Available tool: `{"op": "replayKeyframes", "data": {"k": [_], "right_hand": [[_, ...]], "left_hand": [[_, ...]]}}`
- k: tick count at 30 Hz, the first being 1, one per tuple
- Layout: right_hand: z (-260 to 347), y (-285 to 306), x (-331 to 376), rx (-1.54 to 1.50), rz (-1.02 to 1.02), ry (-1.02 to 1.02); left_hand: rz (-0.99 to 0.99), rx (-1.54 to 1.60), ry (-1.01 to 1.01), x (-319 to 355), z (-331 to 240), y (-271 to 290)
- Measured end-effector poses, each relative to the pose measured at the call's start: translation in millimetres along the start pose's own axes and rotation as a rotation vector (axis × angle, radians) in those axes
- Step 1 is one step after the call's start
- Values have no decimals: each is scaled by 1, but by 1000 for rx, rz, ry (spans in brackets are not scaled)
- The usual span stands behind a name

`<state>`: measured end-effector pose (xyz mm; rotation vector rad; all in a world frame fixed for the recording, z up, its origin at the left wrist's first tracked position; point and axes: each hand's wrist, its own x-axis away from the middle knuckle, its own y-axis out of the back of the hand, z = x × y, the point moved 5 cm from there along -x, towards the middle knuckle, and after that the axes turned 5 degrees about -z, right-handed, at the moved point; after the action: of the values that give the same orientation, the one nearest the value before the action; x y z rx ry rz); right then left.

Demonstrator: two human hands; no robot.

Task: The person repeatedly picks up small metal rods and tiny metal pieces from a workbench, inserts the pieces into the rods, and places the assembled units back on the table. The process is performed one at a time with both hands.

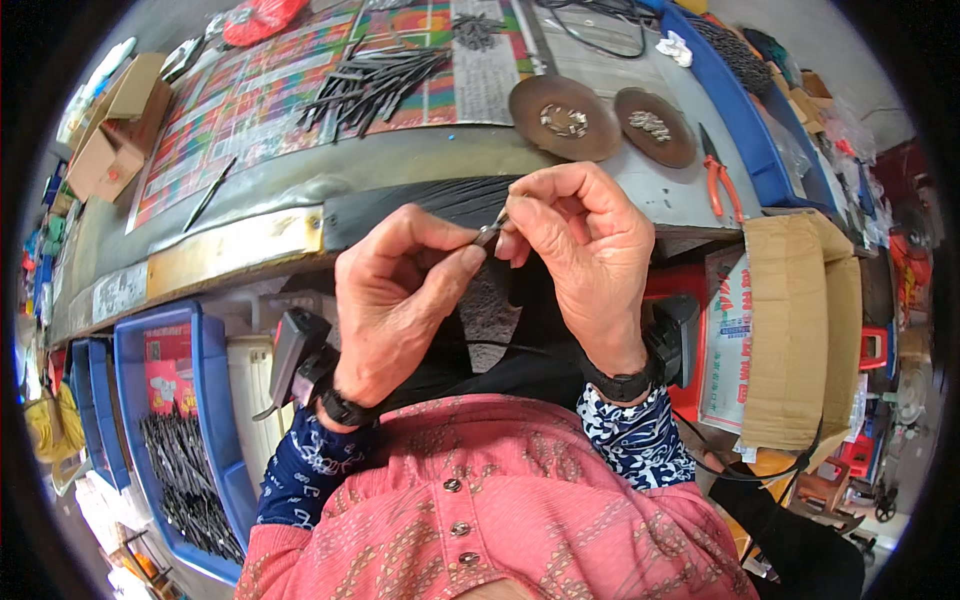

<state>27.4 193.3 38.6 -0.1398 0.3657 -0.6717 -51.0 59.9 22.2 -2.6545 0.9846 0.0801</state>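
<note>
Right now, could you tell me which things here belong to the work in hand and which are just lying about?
In use:
left hand
right hand
small metal piece
pile of dark strips
two round dishes

Lying about:
orange-handled pliers
cardboard box
blue bin

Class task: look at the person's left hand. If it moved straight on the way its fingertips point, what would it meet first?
The left hand points right, pinching a small dark metal piece. It would probably meet the right hand first, whose fingertips already touch that piece; depth is uncertain.
</note>
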Motion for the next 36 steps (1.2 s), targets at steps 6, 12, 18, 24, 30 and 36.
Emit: {"op": "replayKeyframes", "data": {"k": [6,12,18,24,30,36], "right_hand": [[31,84,-16,750,-244,320],[35,175,-36,1556,-462,410],[15,213,-48,1835,-479,257],[6,216,-55,1912,-507,281],[33,193,-42,1538,-731,324],[70,102,-12,847,-396,499]], "left_hand": [[-39,-69,61,-5,2,7],[-52,-120,-29,-12,3,7],[-30,-107,-117,-22,1,0],[-28,-106,-172,-31,4,0],[-26,-23,-237,-38,10,-1],[-42,1,-269,-37,19,1]]}}
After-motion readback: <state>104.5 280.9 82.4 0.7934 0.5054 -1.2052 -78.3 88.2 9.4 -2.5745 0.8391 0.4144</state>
